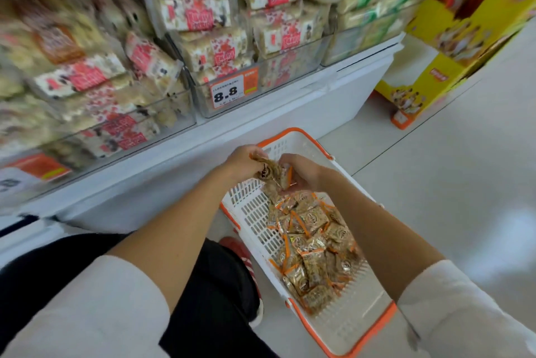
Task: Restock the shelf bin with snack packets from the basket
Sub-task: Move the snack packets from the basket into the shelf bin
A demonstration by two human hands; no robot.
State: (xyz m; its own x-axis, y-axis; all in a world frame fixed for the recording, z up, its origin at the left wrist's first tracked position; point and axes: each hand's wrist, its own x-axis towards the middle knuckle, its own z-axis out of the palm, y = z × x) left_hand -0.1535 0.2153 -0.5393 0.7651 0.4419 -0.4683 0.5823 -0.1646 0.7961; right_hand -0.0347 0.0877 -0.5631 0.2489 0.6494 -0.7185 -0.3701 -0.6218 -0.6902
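Observation:
A white slotted basket [255,212] with orange trim stands on the floor below the shelf. Several small brown-and-orange snack packets [313,241] lie heaped in it. Above its far end, my left hand [242,162] and my right hand [301,170] both grip a bunch of the same snack packets [272,173], lifted clear of the heap. Clear shelf bins [232,102] on the white shelf hold red-and-white packets.
The white shelf base [179,160] runs along the left, close to the basket. An orange price tag reading 8.8 [232,88] hangs on one bin. A yellow cardboard display [452,47] stands at the right. Pale floor lies to the right of the basket.

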